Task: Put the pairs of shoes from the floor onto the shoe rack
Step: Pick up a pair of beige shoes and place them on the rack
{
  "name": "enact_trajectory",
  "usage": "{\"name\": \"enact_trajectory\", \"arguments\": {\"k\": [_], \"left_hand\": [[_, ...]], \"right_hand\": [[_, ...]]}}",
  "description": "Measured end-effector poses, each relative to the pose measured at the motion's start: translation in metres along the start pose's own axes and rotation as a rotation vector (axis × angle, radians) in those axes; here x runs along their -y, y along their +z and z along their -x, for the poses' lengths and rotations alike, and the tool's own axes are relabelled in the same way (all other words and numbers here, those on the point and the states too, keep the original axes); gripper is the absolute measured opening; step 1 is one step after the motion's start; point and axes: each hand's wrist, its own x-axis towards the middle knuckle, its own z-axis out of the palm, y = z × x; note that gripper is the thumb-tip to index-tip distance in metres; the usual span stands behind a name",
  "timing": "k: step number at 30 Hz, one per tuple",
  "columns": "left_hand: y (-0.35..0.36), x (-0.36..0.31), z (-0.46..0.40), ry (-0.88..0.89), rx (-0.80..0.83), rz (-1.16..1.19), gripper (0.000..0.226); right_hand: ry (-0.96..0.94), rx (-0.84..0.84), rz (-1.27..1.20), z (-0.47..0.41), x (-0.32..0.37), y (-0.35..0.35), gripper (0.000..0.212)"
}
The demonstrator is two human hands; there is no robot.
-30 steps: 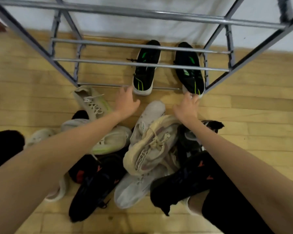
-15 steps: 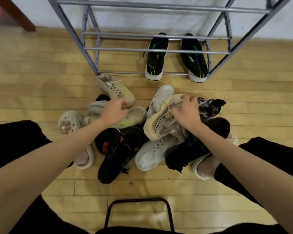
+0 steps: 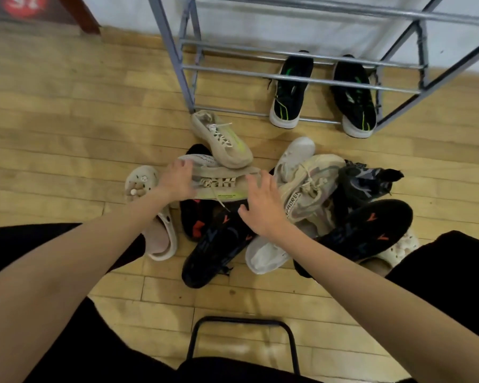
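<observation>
A grey metal shoe rack [image 3: 302,78] stands against the wall, with a pair of black-and-green sneakers [image 3: 291,89] on its lowest bars. A pile of shoes lies on the floor in front of it. My left hand [image 3: 177,179] is closed over the heel of a beige sneaker with a yellow-green stripe [image 3: 219,182], which lies on its side on top of the pile. My right hand [image 3: 263,205] hovers with fingers spread at that sneaker's toe end. Its matching beige sneaker [image 3: 221,139] lies just behind, near the rack's leg.
The pile also holds a cream lace-up sneaker [image 3: 307,189], black sneakers with red marks [image 3: 219,250], white shoes [image 3: 266,255] and a pale clog [image 3: 150,217]. A black metal stool frame [image 3: 244,335] sits between my knees. A brown wooden leg [image 3: 86,17] stands far left.
Both hands drew back from the rack to the pile. My right hand then let go of the cream sneaker and moved left to the beige sneaker's toe. My left hand stays on its heel.
</observation>
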Motion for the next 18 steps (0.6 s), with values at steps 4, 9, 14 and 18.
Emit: {"name": "enact_trajectory", "arguments": {"k": [4,9,14,18], "left_hand": [[0.013,0.016,-0.001,0.031,0.05,-0.201,0.102],[0.034,0.016,-0.008,0.167,-0.116,-0.405,0.113],[0.04,0.005,-0.013,0.227,-0.196,-0.389,0.099],[0.025,0.012,-0.002,0.292,-0.188,0.01,0.091]], "right_hand": [[0.082,0.13,0.075,-0.022,0.01,0.015,0.078],[0.276,0.227,0.003,-0.048,0.014,0.017,0.08],[0.364,0.177,-0.306,-0.062,0.003,0.0,0.061],[0.344,0.025,-0.498,-0.056,-0.014,-0.029,0.049]]}}
